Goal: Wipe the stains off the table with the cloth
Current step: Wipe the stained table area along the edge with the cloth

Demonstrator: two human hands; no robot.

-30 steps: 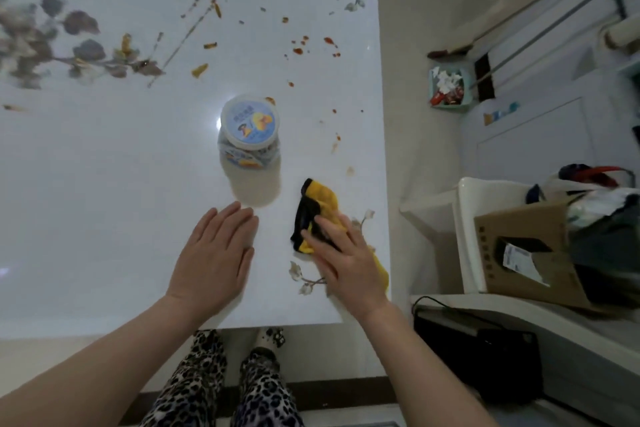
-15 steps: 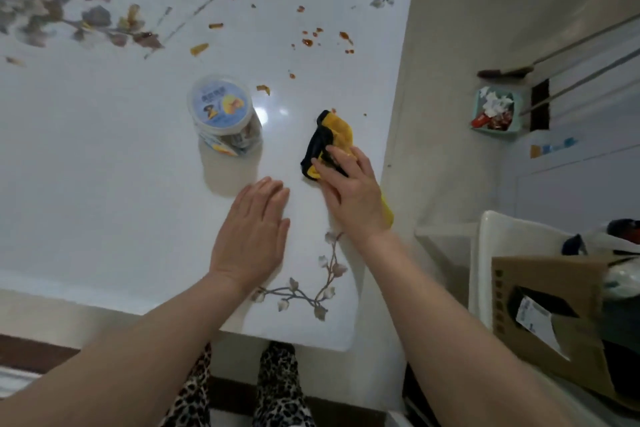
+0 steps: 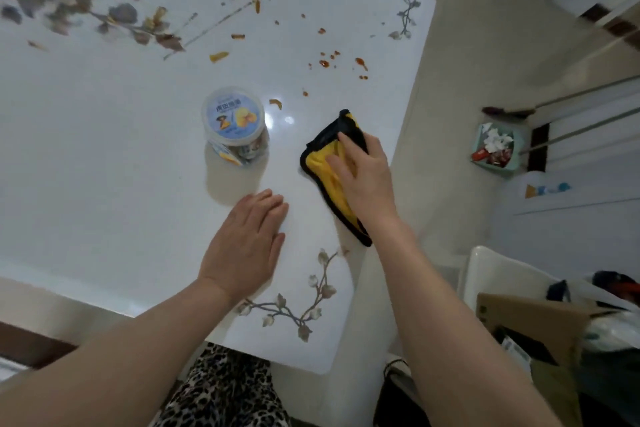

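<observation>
Head view: the right hand (image 3: pixel 363 180) lies flat on the cloth (image 3: pixel 320 163), fingers straight and slightly spread. It presses the yellow, black-edged fabric onto the bench (image 3: pixel 104 184) rather than gripping it, a hold that suits wiping because a flat palm spreads pressure across the cloth. The left hand (image 3: pixel 247 246), at 7 o'clock from the cloth, rests palm down on bare bench with fingers straight and close together, holding nothing. It looks placed to brace the person leaning in. The two hands are apart, with a strip of white surface between them.

The cloth sits near the bench's right edge, bunched lengthwise under the palm, its far tip pointing to 12 o'clock. Reddish-brown stains (image 3: pixel 325 62) are scattered at 12 o'clock from it, well apart from the fabric and not yet reached. A lone smear (image 3: pixel 276 103) lies nearer, at 11 o'clock. A lidded tub (image 3: pixel 233 121) stands upright at 9 o'clock from the cloth, touching neither hand, and may need shifting if the wipe runs that way. The flower patterns (image 3: pixel 298 305) at the bench's corners are print, not dirt. On the floor (image 3: pixel 467 45) at 3 o'clock stands a bin (image 3: pixel 495 149) of scraps.
</observation>
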